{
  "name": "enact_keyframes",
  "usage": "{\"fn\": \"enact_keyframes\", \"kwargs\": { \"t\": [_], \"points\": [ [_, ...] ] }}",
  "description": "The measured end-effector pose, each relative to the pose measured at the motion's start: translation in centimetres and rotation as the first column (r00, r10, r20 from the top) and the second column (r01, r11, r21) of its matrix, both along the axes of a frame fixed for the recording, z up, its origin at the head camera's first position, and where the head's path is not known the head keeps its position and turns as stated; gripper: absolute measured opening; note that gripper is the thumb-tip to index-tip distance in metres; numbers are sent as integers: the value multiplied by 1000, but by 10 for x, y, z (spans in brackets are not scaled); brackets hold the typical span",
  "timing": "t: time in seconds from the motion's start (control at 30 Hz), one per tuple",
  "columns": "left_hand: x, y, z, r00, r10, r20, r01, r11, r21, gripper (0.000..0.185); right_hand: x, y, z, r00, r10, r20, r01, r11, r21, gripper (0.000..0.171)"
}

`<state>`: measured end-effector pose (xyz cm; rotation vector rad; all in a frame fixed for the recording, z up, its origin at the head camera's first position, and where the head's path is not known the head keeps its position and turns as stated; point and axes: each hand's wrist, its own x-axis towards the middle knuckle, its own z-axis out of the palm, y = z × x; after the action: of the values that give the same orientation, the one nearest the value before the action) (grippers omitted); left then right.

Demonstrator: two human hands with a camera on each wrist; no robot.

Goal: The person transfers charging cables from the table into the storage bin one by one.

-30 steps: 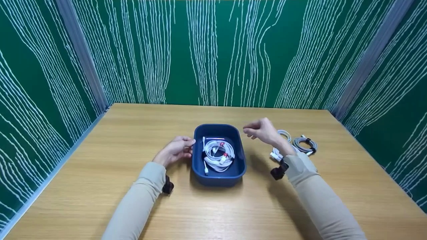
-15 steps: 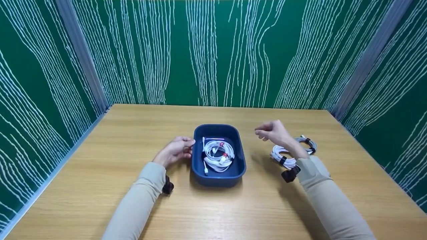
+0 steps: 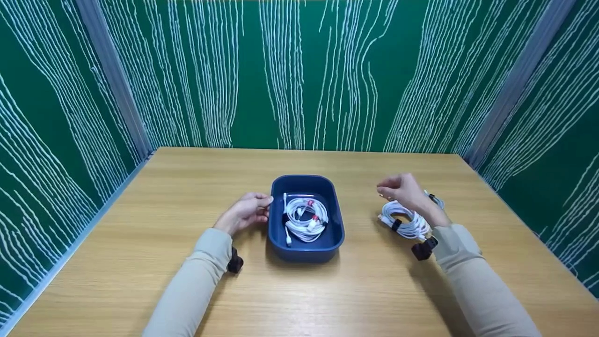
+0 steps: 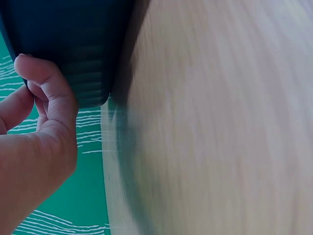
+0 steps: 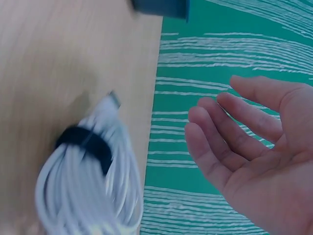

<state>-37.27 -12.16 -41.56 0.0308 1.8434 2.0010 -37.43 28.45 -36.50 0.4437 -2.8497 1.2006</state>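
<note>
Our left hand (image 3: 245, 213) pinched a navy oblong plastic tub (image 3: 306, 255) by its edge; our right hand (image 3: 406, 192) hung loose, empty near the white coiled cable (image 3: 413, 230) on the wood-grain surface (image 3: 196, 182). We figured light, bendy, best grabbed by its black strap (image 3: 396, 225).

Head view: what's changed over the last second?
The right hand has moved rightward, away from the blue bin, uncovering more of the white cable coil on the table; it has taken hold of nothing. The left hand stays at the bin's rim, and the coiled cables inside look unmoved.
</note>
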Motion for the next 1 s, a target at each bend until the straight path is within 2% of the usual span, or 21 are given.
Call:
{"fn": "enact_keyframes", "kwargs": {
  "t": [0.17, 0.37, 0.53, 0.83, 1.0],
  "points": [
    [0, -1, -1, 1000, 12, 9, -12, 1000, 4, 7, 2, 14, -6, 998, -56, -21, 57, 995, 79, 27],
    [-1, -1, -1, 1000, 17, 13, -17, 1000, 9, 7, 4, 29, -18, 991, -124, -59, 133, 973, 190, 24],
    [-1, -1, -1, 1000, 10, 9, -11, 1000, 10, 10, 4, 41, -28, 990, -106, -88, 124, 965, 230, 23],
    [-2, -1, -3, 1000, -9, 0, 9, 1000, 20, 14, 3, 53, -35, 996, -74, -49, 86, 949, 304, 26],
    [-1, -1, -3, 1000, -3, 6, 3, 1000, 26, 13, 2, 55, -40, 993, -118, -28, 120, 928, 352, 23]
  ]
}}
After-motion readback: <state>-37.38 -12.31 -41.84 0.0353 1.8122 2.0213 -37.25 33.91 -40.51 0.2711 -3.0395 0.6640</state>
